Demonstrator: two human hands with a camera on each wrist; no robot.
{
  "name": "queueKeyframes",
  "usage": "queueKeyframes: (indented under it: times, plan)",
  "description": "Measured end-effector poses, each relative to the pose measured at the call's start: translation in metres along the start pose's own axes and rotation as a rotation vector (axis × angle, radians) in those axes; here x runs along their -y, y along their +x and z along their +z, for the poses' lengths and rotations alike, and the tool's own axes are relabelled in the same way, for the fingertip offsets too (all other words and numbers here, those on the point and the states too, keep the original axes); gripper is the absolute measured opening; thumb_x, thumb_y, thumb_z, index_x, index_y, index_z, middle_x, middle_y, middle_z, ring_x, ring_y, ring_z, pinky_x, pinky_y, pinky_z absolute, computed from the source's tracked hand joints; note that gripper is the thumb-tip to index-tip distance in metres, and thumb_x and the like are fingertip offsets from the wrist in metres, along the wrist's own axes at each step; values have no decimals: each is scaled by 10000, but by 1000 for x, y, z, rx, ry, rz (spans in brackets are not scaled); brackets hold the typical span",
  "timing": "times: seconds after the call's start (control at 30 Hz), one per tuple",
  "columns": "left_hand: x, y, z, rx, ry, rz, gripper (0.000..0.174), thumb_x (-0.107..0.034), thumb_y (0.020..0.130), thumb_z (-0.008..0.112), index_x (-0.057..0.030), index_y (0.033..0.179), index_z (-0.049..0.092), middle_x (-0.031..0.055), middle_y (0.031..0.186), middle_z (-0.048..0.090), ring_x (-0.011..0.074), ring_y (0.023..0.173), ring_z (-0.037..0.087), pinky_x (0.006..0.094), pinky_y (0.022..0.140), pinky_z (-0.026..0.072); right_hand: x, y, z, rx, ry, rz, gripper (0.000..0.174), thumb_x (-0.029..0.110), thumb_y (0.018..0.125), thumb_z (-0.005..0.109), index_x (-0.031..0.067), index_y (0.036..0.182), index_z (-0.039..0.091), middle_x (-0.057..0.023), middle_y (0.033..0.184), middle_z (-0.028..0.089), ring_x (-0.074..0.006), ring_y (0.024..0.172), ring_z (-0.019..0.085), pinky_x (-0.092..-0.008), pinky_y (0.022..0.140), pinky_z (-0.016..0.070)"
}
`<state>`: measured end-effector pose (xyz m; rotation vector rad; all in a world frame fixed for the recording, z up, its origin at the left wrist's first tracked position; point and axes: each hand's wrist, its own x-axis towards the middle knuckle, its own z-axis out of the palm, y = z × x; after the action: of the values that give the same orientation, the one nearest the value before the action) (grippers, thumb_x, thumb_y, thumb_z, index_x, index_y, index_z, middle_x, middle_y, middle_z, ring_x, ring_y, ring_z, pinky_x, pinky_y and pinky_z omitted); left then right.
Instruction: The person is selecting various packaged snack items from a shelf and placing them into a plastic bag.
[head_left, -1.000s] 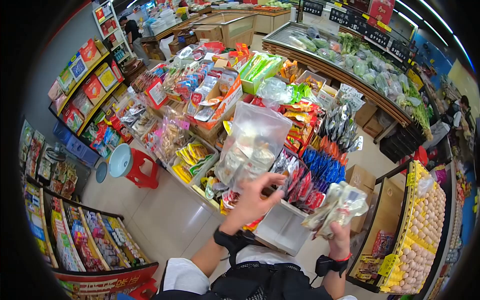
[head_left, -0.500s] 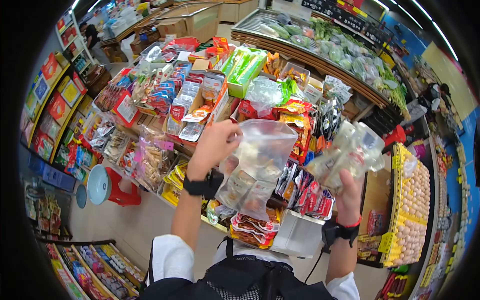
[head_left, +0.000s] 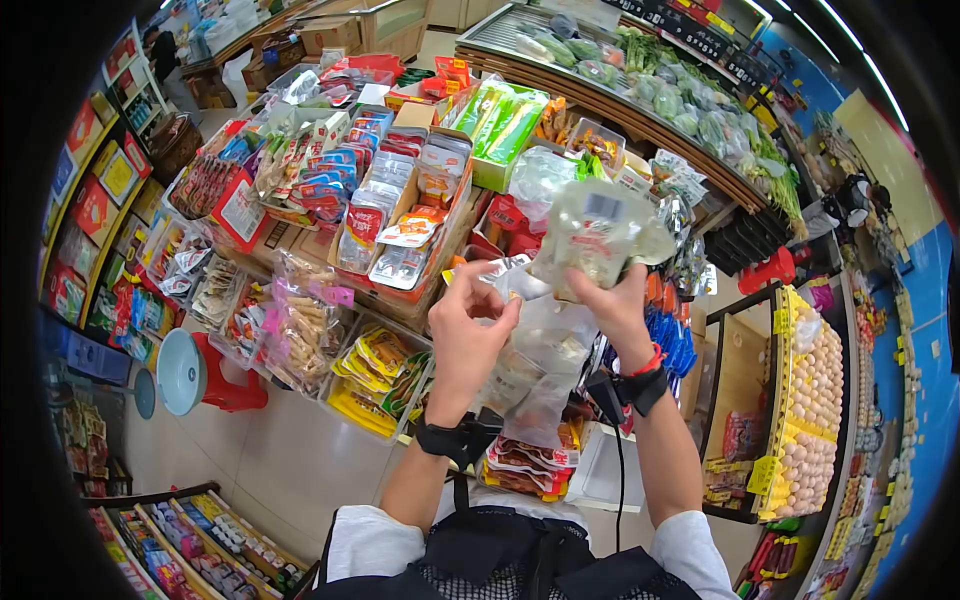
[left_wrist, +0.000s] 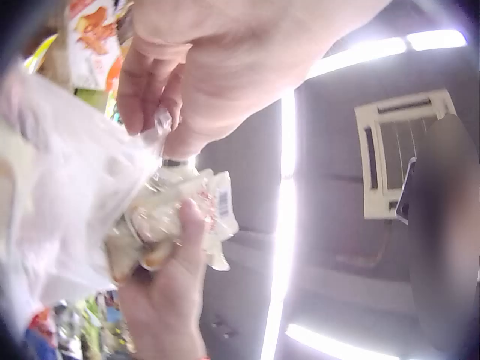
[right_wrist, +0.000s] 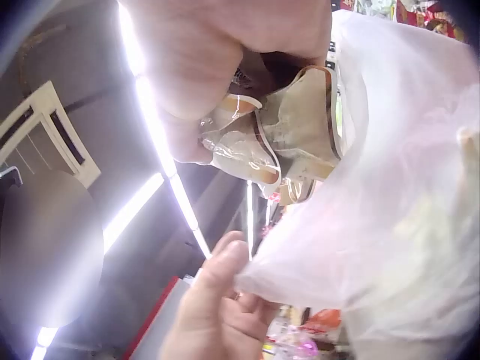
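My left hand (head_left: 468,335) pinches the rim of a clear plastic bag (head_left: 540,365) between thumb and fingers. Several pale snack packets show through the bag's lower part as it hangs over the goods. In my right hand (head_left: 618,310) is a bunch of clear-and-white snack packets (head_left: 590,235), one with a barcode, held close over the bag's mouth. The left wrist view shows the bunched packets (left_wrist: 180,214) gripped beside the white bag (left_wrist: 67,195). From the right wrist, the packets (right_wrist: 300,112) point toward the bag (right_wrist: 360,247), its corner between the left thumb and fingers (right_wrist: 217,285).
Boxes of packaged snacks (head_left: 400,220) cover the display in front. A green carton (head_left: 500,130) stands behind the bag. Egg trays (head_left: 810,400) are stacked at the right, and a red stool (head_left: 230,375) with a basin (head_left: 182,370) stands at the left. Vegetables (head_left: 670,90) lie farther back.
The right hand has carried the packets from the right side inward and up to the bag's mouth. The left hand, first blurred in front of the bag, now holds its rim.
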<state>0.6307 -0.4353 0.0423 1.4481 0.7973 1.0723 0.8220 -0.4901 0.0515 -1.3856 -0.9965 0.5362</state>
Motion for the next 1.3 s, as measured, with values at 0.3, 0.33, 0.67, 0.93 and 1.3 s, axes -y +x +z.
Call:
queueKeyframes:
  times: [0.3,0.33,0.67,0.93,1.3]
  plan:
    - [37,17,8,-88,-383,22,545,93,833,624,-43,1314,406,37,1027,492,100,900,545,261,769,544,-6,-7,5,231,-310,-139,647,127,674,822,26,1254,556,-103,1106,673,-187,1006,651,-328,910,510]
    - [42,19,9,-71,-418,36,528,91,839,615,-47,1306,412,34,1029,486,104,905,544,273,784,547,-3,-6,3,279,-387,-123,640,128,672,818,33,1250,560,-114,1106,673,-207,1012,661,-333,910,513]
    - [57,30,12,-193,-671,-184,438,88,852,586,-67,1241,458,31,1037,483,103,819,549,254,691,521,10,-9,-4,541,-634,-11,602,119,678,786,27,1235,577,-173,1052,682,-300,981,670,-356,881,513]
    - [31,28,12,11,-566,60,329,127,841,519,-32,1129,514,27,1007,487,55,781,501,210,610,474,3,12,-17,864,-828,88,636,292,722,772,-15,1239,565,-234,1053,665,-370,971,644,-416,874,508]
    - [-38,8,-13,318,-455,266,187,115,888,476,-12,1007,546,55,1050,489,116,962,525,240,867,440,49,1,-5,1041,-649,174,594,463,881,682,26,1244,506,-226,1024,662,-386,959,640,-439,830,497]
